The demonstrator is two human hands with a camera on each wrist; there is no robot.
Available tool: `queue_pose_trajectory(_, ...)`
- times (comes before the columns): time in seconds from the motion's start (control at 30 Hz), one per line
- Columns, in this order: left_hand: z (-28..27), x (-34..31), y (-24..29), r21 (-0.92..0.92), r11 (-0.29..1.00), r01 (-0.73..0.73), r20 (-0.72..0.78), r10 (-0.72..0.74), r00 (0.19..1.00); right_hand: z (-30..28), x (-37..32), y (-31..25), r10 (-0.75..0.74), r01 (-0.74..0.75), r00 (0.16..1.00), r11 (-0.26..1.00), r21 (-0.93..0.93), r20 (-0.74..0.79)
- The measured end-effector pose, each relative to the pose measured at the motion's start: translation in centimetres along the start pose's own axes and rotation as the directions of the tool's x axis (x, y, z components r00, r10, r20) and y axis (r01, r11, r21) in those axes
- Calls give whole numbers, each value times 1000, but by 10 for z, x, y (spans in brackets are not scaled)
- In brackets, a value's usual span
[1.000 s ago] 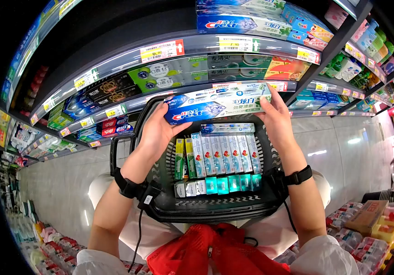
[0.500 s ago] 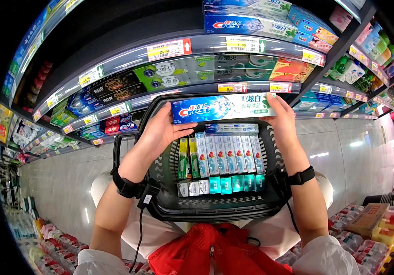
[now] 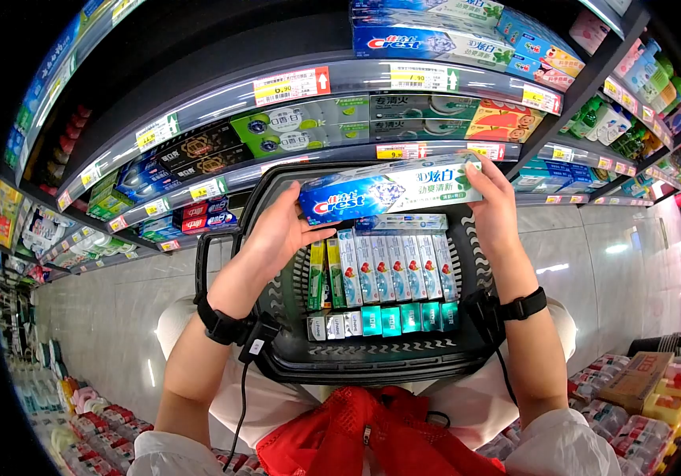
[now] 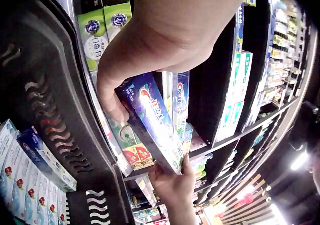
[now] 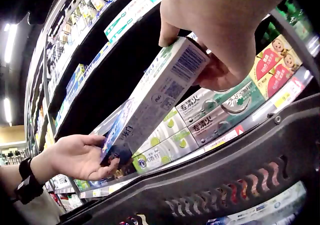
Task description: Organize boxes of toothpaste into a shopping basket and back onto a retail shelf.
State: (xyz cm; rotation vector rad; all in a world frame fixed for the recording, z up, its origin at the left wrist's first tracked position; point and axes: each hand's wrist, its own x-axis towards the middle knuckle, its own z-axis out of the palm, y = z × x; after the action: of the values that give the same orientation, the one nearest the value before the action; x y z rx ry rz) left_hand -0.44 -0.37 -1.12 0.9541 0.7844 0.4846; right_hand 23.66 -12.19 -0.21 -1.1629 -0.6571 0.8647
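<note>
A blue and white Crest toothpaste box [image 3: 392, 190] is held lengthwise above the far rim of a black shopping basket [image 3: 364, 361]. My left hand [image 3: 279, 230] grips its blue end, with the thumb on the near side. At the white end, my right hand [image 3: 493, 208] pinches the box between thumb and fingers. The right wrist view shows a side with a barcode [image 5: 186, 62]. Inside the basket stand a row of white boxes with red pictures [image 3: 392, 270], two green and yellow boxes [image 3: 325, 274], small teal boxes [image 3: 390, 320] and another blue-white box [image 3: 400, 223].
Shelves of toothpaste rise ahead, with more Crest boxes [image 3: 432, 41] on an upper shelf and green-white boxes [image 3: 301, 127] lower. Price tags line a shelf edge [image 3: 348, 73]. Packed bottles [image 3: 622, 424] and a cardboard carton [image 3: 634, 379] stand behind at right. The basket handle [image 3: 204, 270] sticks out left.
Both hands keep hold of the toothpaste box. It turned to show mostly its front face, then tilted back with its top showing and its right end slightly higher. The basket contents look unchanged.
</note>
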Motion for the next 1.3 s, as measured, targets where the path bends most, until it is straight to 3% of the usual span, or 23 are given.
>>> queue_pose_trajectory(0.23,1,3,-2,-23,1000,4,-21,-4,1000,-4,1,1,-66,63,996,997,38,64)
queue_pose_trajectory(0.47,1,6,-4,-4,1000,27,-6,-27,1000,-4,2,-1,-42,41,998,999,26,36)
queue_pose_trajectory(0.73,4,6,-4,27,997,69,22,-69,997,-8,8,7,72,-76,989,997,-24,-132)
queue_pose_trajectory(0.87,4,4,-4,41,997,66,33,-68,997,-10,9,8,91,-95,991,995,-33,-103)
queue_pose_trajectory(1.3,4,3,-2,40,998,48,64,-51,997,-8,10,8,230,-250,948,966,-69,-220)
